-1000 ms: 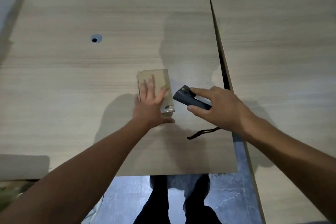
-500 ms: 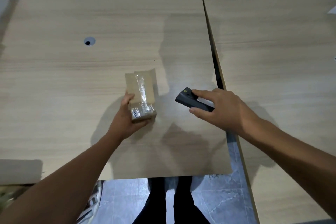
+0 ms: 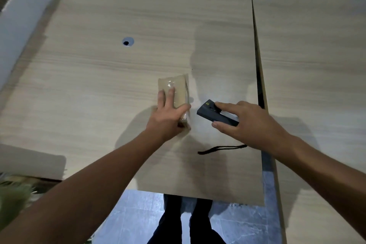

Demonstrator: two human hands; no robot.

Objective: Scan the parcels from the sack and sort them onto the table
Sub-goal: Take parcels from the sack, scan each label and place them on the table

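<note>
Pale wood-grain tabletops fill the view, the larger left table (image 3: 99, 89) set beside a second table (image 3: 316, 69) with a narrow dark gap between them. On the left table, the person's left hand (image 3: 168, 117) presses down with straight fingers on a small brown parcel (image 3: 179, 89) bound in clear tape. Just beside it, the right hand (image 3: 247, 125) clasps a dark handheld scanner (image 3: 214, 115) between thumb and forefinger, nose toward the parcel, its black strap (image 3: 219, 148) trailing on the wood.

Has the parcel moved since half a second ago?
Yes. The parcel was tilted up off the table; the left hand has laid it flat, slightly nearer the cable hole.
</note>
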